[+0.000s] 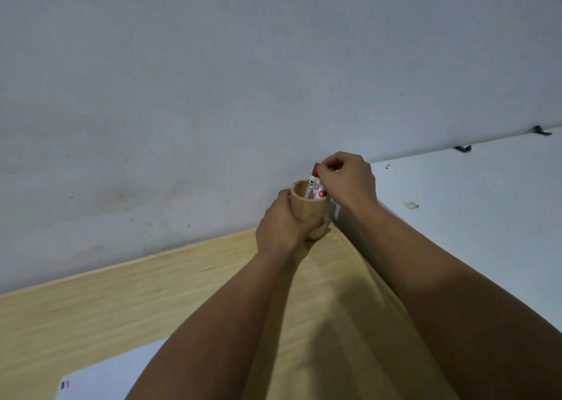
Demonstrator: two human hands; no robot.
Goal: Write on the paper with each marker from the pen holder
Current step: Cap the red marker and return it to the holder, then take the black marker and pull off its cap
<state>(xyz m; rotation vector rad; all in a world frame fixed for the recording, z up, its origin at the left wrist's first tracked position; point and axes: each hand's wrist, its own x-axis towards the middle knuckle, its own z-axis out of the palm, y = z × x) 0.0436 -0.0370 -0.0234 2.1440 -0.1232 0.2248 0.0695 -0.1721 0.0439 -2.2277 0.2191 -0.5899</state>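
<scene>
We see the wooden bench (pixel 127 302) with the paper (pixel 112 375) well below our fingers. Our left hand (pixel 281 226) wraps the pen holder (pixel 307 211), fingers clamped round it. Our right hand (pixel 346 177) pinches the red marker (pixel 313 180) above the holder's mouth, fingers closed on its cap

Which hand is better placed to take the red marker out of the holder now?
The right hand: its fingers already pinch the red marker at its top end. The left hand is wrapped around the wooden pen holder, steadying it.
</scene>
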